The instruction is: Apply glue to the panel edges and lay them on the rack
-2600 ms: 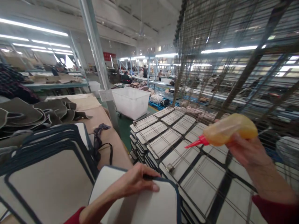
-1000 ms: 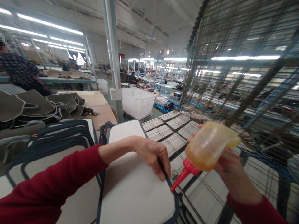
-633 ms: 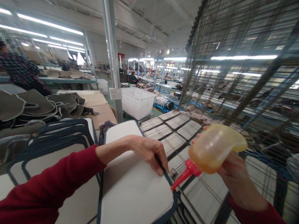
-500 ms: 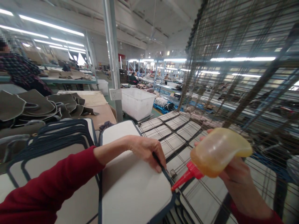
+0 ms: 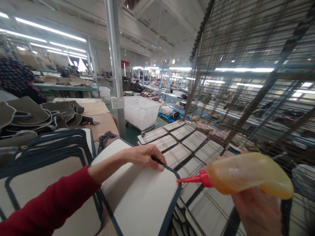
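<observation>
My left hand [image 5: 147, 156] pinches the far edge of a white panel with dark blue edging [image 5: 140, 193], fingers closed over its rim. In my right hand [image 5: 256, 203] lies a squeeze bottle [image 5: 248, 175] of yellowish liquid, tipped on its side. Its red nozzle [image 5: 194, 179] points left, and the tip touches or nearly touches the panel's right-hand corner along the dark edging. Part of my right hand is hidden behind the bottle. To the left stands a stack of similar edged panels [image 5: 59, 170].
A wire rack [image 5: 182, 144] with white panels on it spreads out to the right, and its mesh layers [image 5: 246, 65] rise above. Grey-brown cut pieces [image 5: 36, 113] pile up at the left. A white bin [image 5: 141, 111] stands beyond a metal post [image 5: 115, 65]. A person in a checked shirt [image 5: 14, 75] is at far left.
The bottle has swung from a downward slant to nearly level, its nozzle tip now slightly higher. The held panel has turned a little, with my left hand still on its edge.
</observation>
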A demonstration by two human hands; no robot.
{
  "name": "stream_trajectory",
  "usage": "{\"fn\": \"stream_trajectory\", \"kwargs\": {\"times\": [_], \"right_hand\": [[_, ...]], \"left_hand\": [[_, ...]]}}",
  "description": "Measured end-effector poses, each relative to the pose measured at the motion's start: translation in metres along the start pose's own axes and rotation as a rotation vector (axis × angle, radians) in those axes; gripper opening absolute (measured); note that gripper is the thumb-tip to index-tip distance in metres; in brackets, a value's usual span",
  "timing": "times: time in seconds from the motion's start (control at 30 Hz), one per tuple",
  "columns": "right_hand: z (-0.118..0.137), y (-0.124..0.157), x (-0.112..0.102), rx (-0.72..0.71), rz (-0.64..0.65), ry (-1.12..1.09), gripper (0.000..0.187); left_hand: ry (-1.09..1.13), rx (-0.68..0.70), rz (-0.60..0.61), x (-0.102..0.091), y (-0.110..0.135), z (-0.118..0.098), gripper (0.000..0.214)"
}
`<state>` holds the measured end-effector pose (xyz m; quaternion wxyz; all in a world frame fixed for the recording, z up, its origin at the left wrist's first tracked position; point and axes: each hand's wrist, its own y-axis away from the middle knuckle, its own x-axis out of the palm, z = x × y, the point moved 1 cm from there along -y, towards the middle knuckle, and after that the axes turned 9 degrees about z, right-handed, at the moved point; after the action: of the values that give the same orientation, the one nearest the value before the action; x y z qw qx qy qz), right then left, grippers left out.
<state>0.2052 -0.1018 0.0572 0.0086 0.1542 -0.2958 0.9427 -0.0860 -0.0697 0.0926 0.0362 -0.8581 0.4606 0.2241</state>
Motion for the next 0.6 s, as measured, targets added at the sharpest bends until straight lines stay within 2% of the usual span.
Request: {"fn": "stream_trajectory", "kwargs": {"times": [0.1, 0.4, 0.6], "right_hand": [[-0.001, -0.001, 0.001, -0.021, -0.040, -0.048, 0.048], [0.001, 0.000, 0.009, -0.022, -0.051, -0.022, 0.055], [-0.005, 0.003, 0.008, -0.028, -0.018, 0.019, 0.051]], "left_hand": [[-0.009, -0.007, -0.037, 0.001, 0.000, 0.004, 0.024], [-0.014, 0.003, -0.061, -0.002, -0.001, 0.022, 0.028], [0.039, -0.003, -0.063, -0.004, -0.003, 0.024, 0.029]]}}
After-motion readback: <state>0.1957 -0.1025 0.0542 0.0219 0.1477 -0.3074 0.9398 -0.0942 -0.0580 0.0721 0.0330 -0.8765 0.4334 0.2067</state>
